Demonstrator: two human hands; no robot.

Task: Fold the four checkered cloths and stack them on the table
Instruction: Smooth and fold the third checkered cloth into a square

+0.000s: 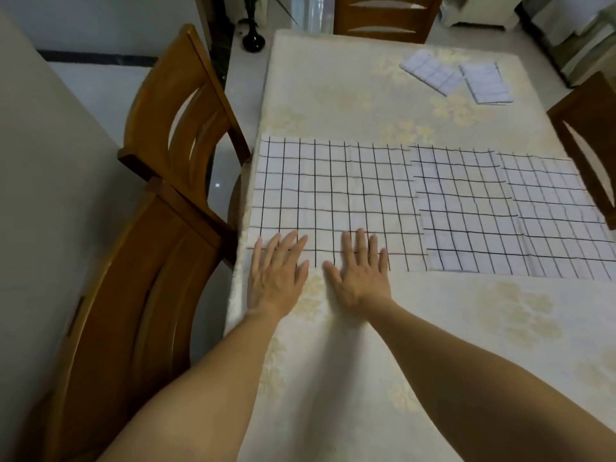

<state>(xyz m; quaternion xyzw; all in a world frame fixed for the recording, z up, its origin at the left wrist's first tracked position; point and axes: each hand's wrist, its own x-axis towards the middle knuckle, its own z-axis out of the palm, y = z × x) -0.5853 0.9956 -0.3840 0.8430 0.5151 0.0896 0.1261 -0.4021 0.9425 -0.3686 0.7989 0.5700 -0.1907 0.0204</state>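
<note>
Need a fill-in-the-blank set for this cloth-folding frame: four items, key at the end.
1. The left hand and right hand lie ___, fingers straight, on the near edge of the spread checkered cloth.
2. ___ folded checkered cloths lie at the far end of the table.
3. Those folded cloths lie side by side, not yet ___.
4. The vase on the floor is ___ in colour.

Missing words: flat; Two; stacked; black

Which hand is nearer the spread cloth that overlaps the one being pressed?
Right. The right hand lies flat on the near edge of the pressed cloth, short of the overlapping cloth to its right; the left hand lies flat farther left, near the table edge.
</note>
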